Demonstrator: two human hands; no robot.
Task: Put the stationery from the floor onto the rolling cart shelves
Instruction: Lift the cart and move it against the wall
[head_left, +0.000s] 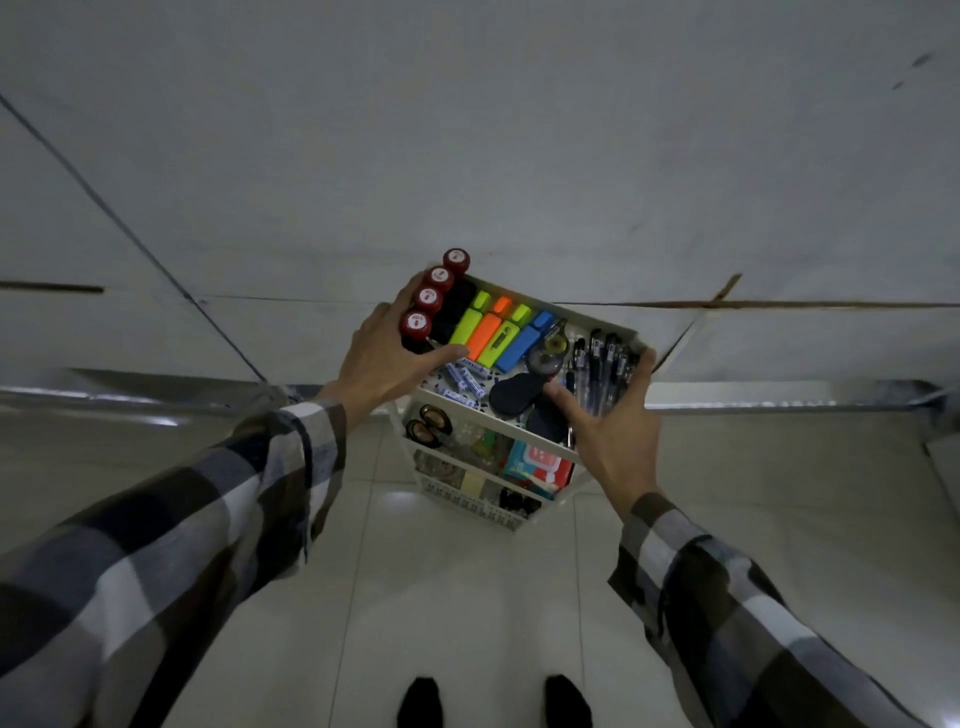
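A white three-shelf rolling cart (571, 310) stands on the tiled floor against the wall. Its top shelf holds several red-capped bottles (428, 299), several highlighters (498, 332), a bunch of black pens (602, 364), a correction tape (548, 353), small blue-and-white tubes (465, 379) and black oval items (514, 395). My left hand (382, 358) grips the top shelf's left edge beside the bottles, thumb lying over the rim. My right hand (618, 431) grips the right corner, fingers behind the pens. The lower shelves hold scissors (428, 423), a red-and-teal packet (537, 465) and sticky notes (472, 483).
A grey wall rises right behind the cart, with a metal strip (779, 400) along its foot. Pale floor tiles (467, 597) spread toward me, and my two dark shoes (421, 701) stand at the bottom edge.
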